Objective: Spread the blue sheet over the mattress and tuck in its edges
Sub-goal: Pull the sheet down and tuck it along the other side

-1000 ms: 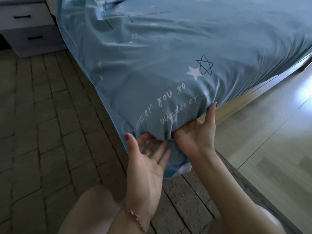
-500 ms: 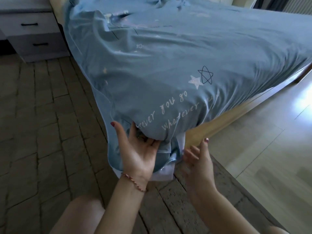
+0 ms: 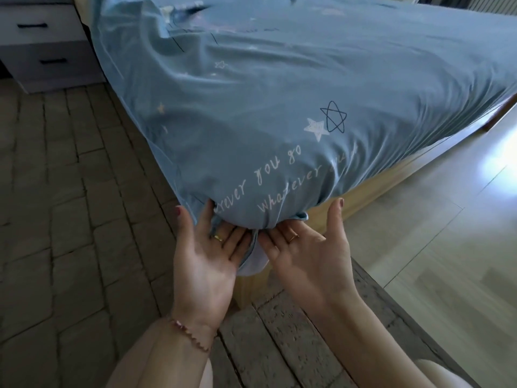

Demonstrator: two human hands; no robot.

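Blue sheet corner being tucked; left hand, right hand palms-up, fingers straight underneath. Next: push toward 12 o'clock.

a grey nightstand stands at the upper left, with two drawers one above the other, each bearing a dark horizontal handle. the lower drawer's handle sits a little further right. the floor across the left side and bottom is laid in dull brownish-grey brick-like pavers with dark joints. to the right lies a pale, glossy wood-look floor, with a bright patch of glare near the right edge. a dark strip runs diagonally between the two floorings. a light wooden bed frame shows along the right side, running up toward the far right.
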